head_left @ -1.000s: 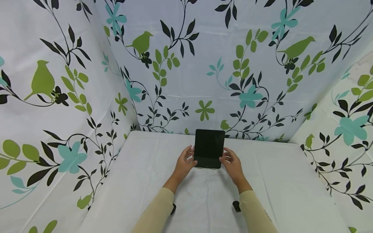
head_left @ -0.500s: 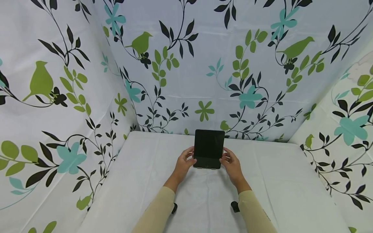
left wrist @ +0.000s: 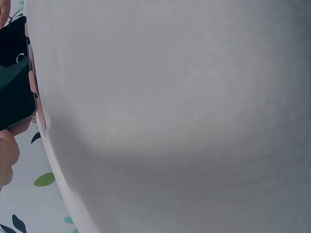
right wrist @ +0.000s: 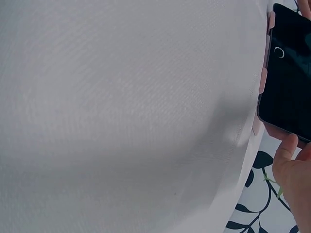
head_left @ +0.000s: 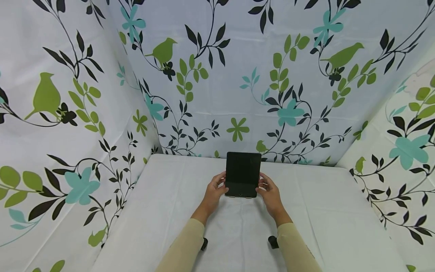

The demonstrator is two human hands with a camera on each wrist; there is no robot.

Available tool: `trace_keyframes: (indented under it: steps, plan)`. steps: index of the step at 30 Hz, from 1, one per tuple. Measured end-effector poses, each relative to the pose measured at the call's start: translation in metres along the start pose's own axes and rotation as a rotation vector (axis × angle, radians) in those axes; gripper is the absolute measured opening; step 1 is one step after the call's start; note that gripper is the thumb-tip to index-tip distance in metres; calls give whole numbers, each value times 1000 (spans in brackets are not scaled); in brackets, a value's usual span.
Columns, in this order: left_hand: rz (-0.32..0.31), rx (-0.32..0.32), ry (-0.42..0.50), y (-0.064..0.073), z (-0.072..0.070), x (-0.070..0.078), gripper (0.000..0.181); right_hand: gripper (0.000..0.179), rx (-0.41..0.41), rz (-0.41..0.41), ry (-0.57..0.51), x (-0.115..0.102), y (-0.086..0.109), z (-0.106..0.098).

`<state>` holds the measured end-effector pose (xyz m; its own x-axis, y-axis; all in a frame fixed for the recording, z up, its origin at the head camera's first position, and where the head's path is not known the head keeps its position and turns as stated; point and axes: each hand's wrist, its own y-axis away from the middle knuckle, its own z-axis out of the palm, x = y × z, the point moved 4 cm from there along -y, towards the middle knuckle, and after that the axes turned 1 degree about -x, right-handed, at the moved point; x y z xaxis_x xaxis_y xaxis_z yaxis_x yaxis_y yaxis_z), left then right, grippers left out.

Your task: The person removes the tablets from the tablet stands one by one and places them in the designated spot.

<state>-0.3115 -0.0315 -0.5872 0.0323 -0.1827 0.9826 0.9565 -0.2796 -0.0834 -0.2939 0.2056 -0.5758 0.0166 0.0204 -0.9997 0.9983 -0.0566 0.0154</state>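
A black tablet (head_left: 242, 173) with a round home button leans back, upright, near the far edge of the table. Under its lower edge, a pinkish stand (right wrist: 264, 80) with small lips shows in the right wrist view, and its edge (left wrist: 33, 81) also appears in the left wrist view. My left hand (head_left: 214, 192) holds the lower left side, thumb toward the front and fingers along the side. The lower right side is held the same way by my right hand (head_left: 270, 192). Fingertips behind the tablet are hidden.
White cloth covers the table (head_left: 306, 226). Behind it hangs a patterned curtain (head_left: 238, 94) with leaves, birds and flowers, continuing along the left and right sides. Small black devices (head_left: 273, 242) sit under both wrists.
Both hands keep their hold at the tablet's sides, and the tablet stays in place on the table. The head view has shifted very slightly.
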Motion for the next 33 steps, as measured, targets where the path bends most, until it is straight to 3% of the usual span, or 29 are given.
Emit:
trace_keyframes:
  steps: [22, 33]
  plan:
    - [53, 1, 42, -3, -4, 5, 66, 54, 61, -48, -55, 3, -2, 5]
    - [68, -7, 48, -4, -5, 9, 63, 52, 87, -19, -7, 0, -1, 8]
